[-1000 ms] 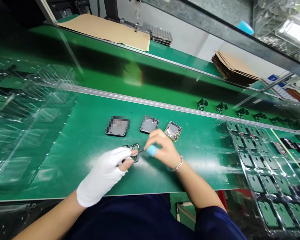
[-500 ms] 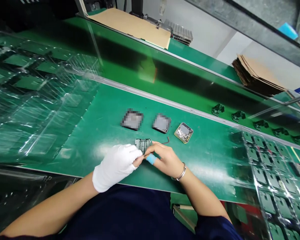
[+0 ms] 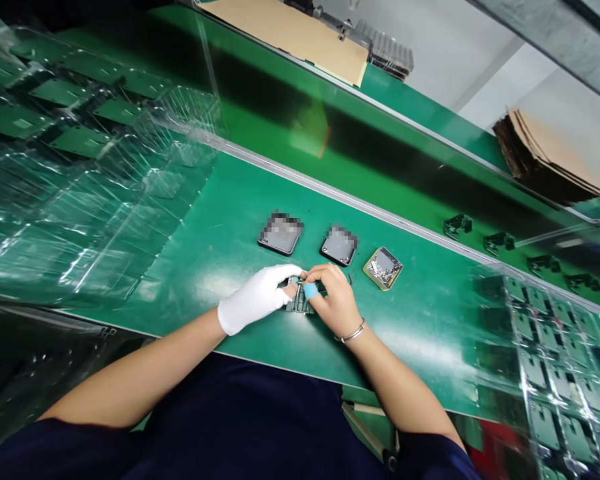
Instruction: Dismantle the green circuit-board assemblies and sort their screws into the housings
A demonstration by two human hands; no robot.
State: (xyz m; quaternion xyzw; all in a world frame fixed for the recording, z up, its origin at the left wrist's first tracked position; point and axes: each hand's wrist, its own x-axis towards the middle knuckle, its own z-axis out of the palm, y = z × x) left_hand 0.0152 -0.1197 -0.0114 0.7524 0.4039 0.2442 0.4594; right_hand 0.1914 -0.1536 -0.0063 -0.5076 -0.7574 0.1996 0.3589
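My left hand, in a white glove with a bare thumb tip, reaches the far edge of a small dark-green metal part with bars and slots. The part lies on the green bench in front of me. My right hand, bare with a blue wrap on one finger and a bracelet at the wrist, meets the left fingertips over that same edge. Both hands are closed in a pinch. What lies between the fingertips is too small and covered to make out. A thin reddish-brown rod peeks out behind my right knuckles.
Beyond my hands lie two dark square housings and a gold-rimmed square unit. Clear plastic trays of parts stand left and right. Several dark parts stand behind the bench's metal rail.
Both hands have gone from the near edge of the metal part to its far edge, now covering part of it. The view has shifted, so the bench items appear further right.
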